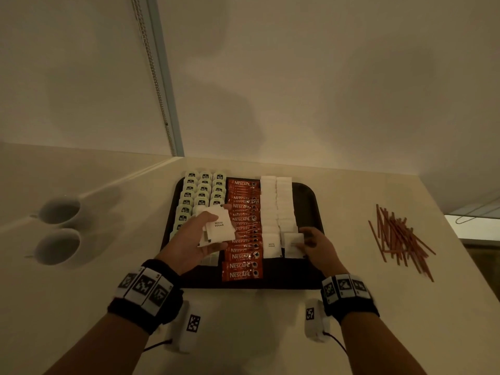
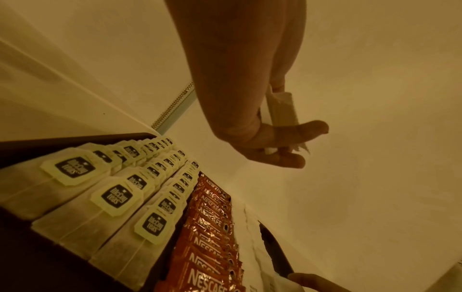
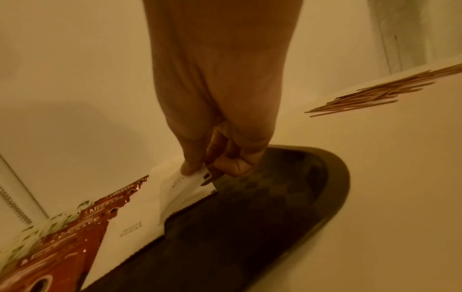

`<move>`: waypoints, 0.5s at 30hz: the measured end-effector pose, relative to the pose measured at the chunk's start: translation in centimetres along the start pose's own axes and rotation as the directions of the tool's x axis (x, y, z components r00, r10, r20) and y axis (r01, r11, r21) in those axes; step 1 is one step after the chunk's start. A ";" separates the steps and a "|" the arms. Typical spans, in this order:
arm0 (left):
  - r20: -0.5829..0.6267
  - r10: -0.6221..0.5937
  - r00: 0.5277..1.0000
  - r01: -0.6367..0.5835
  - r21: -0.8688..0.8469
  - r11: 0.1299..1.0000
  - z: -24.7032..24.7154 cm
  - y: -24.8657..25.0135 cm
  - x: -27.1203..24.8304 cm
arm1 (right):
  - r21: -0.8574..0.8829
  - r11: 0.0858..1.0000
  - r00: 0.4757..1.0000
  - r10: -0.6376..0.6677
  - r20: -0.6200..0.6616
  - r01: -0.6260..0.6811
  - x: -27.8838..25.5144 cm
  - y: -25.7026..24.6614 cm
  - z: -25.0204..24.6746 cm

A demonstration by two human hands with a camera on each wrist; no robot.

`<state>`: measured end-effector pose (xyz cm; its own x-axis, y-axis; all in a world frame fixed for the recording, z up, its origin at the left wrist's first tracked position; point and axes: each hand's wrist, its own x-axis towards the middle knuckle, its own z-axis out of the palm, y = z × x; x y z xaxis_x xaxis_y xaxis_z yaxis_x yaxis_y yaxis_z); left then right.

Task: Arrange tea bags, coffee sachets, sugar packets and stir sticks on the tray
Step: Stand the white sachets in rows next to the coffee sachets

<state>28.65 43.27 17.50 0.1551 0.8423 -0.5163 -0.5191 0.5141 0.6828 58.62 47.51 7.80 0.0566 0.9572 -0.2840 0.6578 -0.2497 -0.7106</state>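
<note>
Tray [image 1: 308, 196]: dark, on a pale counter, stocked left to right with three columns of tea bags [image 1: 203, 189], one column of coffee sachets [image 1: 243, 226], two columns of sugar packets [image 1: 276, 201].

Your left hand [image 1: 194, 239]: held a small stack of spare sugar packets [image 1: 219, 226] above the tea bags, thumb curled over it.

Your right hand [image 1: 316, 243]: pinched a single sugar packet [image 1: 293, 243] at the near end of the right sugar column, laying it down.

Stir sticks [image 1: 400, 236]: loose heap on the counter, right of the tray, well apart.

Cups [image 1: 58, 231]: two, left of the tray.

Risks, as judged: the loosely gripped stack could have slipped and scattered over the tea bags; a careless release could have nudged the overlapped sugar column crooked.
</note>
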 end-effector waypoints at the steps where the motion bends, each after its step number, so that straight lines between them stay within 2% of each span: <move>1: -0.030 0.002 1.000 -0.002 0.009 1.000 0.1 0.0 0.0 | 0.001 1.000 1.000 0.009 -0.013 -0.009 0.1 0.1 0.2; 4: -0.091 0.003 0.996 -0.003 0.001 1.000 0.4 0.1 0.0 | 0.011 1.000 0.999 0.023 -0.045 -0.023 0.4 0.1 0.6; 12: -0.126 -0.033 0.991 0.023 -0.084 0.996 0.1 0.1 0.1 | -0.039 0.998 0.983 0.043 -0.176 -0.051 1.3 0.3 1.6; 15: -0.161 -0.006 0.987 0.000 -0.039 0.999 0.5 0.3 -0.1 | -0.049 0.997 0.978 0.054 -0.200 -0.065 1.0 0.1 1.7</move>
<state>28.87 43.41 18.05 0.0213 0.8020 -0.5970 -0.5514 0.5075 0.6621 57.47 48.24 6.40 0.2411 0.9521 -0.1881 0.6886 -0.3044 -0.6582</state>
